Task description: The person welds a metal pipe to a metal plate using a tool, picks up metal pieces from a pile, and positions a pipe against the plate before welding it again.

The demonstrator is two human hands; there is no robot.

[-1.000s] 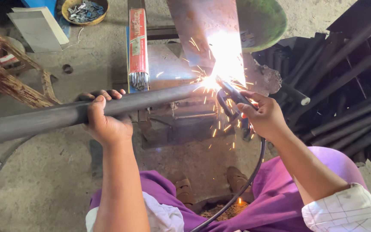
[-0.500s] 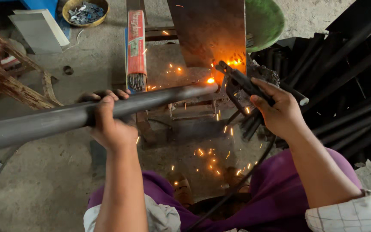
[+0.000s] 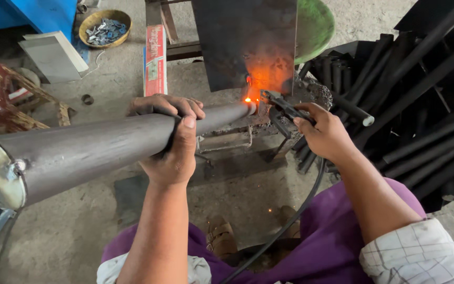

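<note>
While our left hand wraps the grey steel pipe to steady it mid-frame, our right hand grips the electrode holder at its glowing far tip.

left hand: bare, no glove, thumbnail showing
right hand: bare, no glove
forearms: both uncovered up to my rolled cuffs
sleeves: white cloth with a thin dark check, rolled up near my elbows
legs: purple cloth over my lap and knees
feet: brown sandals, seen between my knees
</note>
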